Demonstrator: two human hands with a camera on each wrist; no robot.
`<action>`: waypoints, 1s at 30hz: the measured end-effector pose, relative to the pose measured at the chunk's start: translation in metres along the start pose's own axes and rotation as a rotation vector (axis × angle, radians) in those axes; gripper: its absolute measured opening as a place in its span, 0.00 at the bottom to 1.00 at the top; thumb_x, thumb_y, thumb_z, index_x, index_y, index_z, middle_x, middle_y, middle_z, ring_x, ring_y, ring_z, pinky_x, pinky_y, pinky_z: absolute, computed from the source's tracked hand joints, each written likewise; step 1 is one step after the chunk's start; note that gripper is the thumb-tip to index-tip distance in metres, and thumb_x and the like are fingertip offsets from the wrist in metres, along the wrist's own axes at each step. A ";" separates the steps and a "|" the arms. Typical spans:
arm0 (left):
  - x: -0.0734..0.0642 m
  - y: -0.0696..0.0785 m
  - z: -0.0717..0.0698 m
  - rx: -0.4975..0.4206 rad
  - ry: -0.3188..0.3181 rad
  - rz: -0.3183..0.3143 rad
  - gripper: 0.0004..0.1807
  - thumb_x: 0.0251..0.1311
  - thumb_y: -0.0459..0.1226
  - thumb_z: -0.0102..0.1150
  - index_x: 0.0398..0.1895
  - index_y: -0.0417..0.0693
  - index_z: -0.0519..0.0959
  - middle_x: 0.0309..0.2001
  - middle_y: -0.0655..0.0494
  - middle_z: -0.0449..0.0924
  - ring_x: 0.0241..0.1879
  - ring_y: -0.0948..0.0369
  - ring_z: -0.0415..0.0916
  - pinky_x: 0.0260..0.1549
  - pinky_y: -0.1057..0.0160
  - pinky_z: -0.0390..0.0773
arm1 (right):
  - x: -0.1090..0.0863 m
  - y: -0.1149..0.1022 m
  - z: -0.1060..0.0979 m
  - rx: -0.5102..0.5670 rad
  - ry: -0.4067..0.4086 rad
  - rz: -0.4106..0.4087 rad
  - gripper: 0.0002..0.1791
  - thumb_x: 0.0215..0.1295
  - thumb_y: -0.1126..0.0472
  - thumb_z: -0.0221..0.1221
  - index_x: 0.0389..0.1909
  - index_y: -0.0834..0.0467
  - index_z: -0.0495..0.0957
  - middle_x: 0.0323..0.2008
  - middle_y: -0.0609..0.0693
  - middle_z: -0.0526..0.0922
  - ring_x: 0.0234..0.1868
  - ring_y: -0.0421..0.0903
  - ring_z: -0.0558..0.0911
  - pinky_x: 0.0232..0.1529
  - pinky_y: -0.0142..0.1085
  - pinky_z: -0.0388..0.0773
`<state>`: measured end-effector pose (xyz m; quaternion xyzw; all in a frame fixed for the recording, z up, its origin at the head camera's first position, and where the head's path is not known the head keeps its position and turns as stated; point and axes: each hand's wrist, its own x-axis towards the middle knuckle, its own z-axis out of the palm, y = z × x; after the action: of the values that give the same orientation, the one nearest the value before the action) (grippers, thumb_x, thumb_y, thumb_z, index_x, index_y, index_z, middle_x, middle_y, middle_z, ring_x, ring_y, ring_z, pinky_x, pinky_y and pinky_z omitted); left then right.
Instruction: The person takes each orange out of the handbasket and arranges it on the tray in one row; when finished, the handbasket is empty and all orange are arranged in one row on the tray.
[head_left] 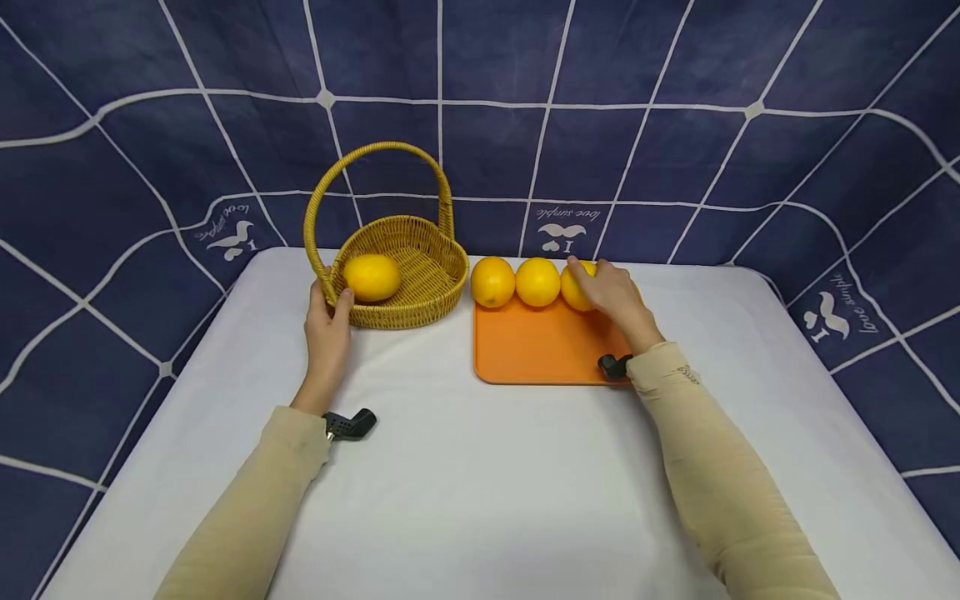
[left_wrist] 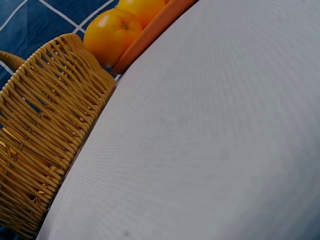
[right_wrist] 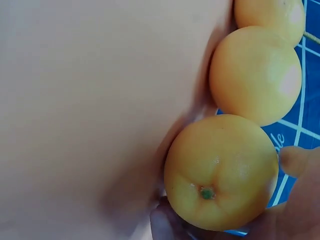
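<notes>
My left grip [head_left: 327, 333] is closed over the left rim of the wicker basket [head_left: 408, 317], thumb on the near side; looks like steadying. Basket: woven golden-brown strands, shallow rounded bowl, ribbed wall, tall arched handle [head_left: 382, 146] wrapped in the same strand. In it, on the left by my thumb, one yellow fruit [head_left: 372, 277]: oblong, smooth, lemon-like.

Right of the basket, the orange tray [head_left: 540, 346]: flat, rectangular, rounded corners, thin raised lip, plastic by the look. Row of round fruit along its far edge: left orange [head_left: 492, 282], close by the basket's rim; middle orange [head_left: 537, 282]; right orange [head_left: 576, 292]. All near-spherical, glossy, bright skin; the right one shows a green stem spot and shallow creases in the right wrist view.

My right grip [head_left: 618, 296] is clamped on the right orange, digits on opposite sides. Can't tell if it's off the tray at all.

Step in hand, I'd judge: securing that orange. Next move calls for a firm, even squeeze and a straight lift clear of the middle one; smooth round skin could slip or roll. The left just needs to keep the basket steady.
</notes>
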<state>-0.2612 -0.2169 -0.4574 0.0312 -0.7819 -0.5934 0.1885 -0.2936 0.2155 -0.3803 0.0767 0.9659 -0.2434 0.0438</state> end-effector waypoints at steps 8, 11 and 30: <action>0.005 0.002 0.001 0.031 0.017 -0.006 0.31 0.81 0.50 0.49 0.81 0.55 0.62 0.75 0.52 0.70 0.71 0.61 0.67 0.73 0.54 0.65 | 0.002 -0.008 -0.001 0.073 0.040 -0.060 0.51 0.79 0.28 0.37 0.80 0.68 0.57 0.74 0.72 0.67 0.73 0.70 0.66 0.76 0.64 0.61; 0.004 0.002 0.001 0.034 0.023 -0.008 0.30 0.81 0.50 0.49 0.81 0.54 0.62 0.75 0.51 0.71 0.70 0.60 0.67 0.72 0.54 0.65 | 0.001 -0.015 0.001 0.088 0.116 -0.152 0.47 0.80 0.32 0.42 0.78 0.69 0.61 0.74 0.72 0.67 0.74 0.70 0.66 0.78 0.61 0.59; 0.000 0.001 0.003 0.000 0.009 0.012 0.31 0.81 0.50 0.49 0.81 0.55 0.61 0.75 0.52 0.70 0.71 0.60 0.67 0.72 0.55 0.65 | -0.035 -0.121 0.047 0.213 0.128 -0.626 0.36 0.72 0.47 0.64 0.75 0.60 0.71 0.73 0.57 0.74 0.76 0.56 0.70 0.79 0.50 0.62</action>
<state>-0.2617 -0.2139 -0.4570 0.0290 -0.7812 -0.5922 0.1954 -0.2776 0.0831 -0.3612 -0.2043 0.9125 -0.3393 -0.1021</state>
